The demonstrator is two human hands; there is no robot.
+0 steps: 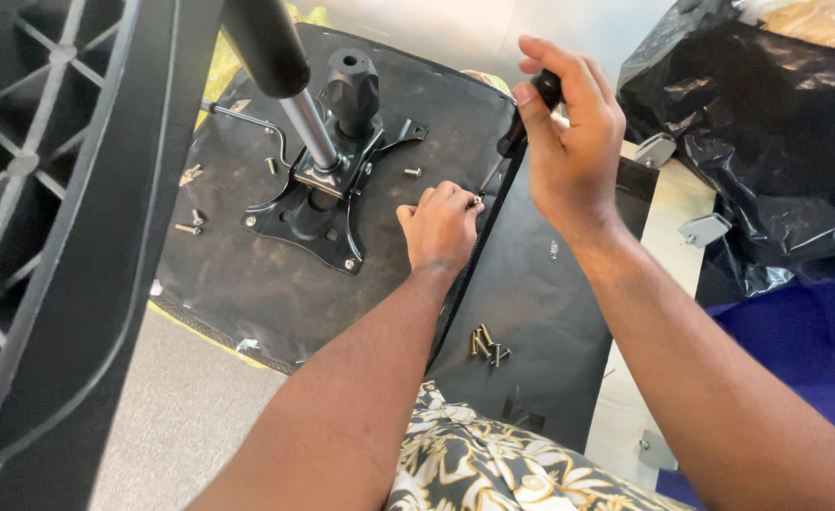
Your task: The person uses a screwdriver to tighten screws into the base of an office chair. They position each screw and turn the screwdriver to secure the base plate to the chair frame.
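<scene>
1. Your right hand is closed around the black handle of a slim-shafted screwdriver, held high and tilted so the shaft slants down and to the left toward the seat edge; the raised grip appears to put your weight along the shaft.
2. Your left hand rests knuckles-up on the black fabric underside of the overturned chair seat, fingertips pinched at the screwdriver tip, apparently steadying a small screw there; the screw itself is too small to confirm.
3. The black metal tilt plate sits bolted at the seat's centre, with a chrome gas-lift column and a black knob rising from it; one loose screw lies just beside the plate.
4. A cluster of brass-coloured screws lies on the flat black panel near your left forearm, kept within reach.
5. Crumpled black plastic wrapping lies at the right; two grey metal brackets show at its edge; no label is legible.
6. A black ribbed chair frame fills the left.
</scene>
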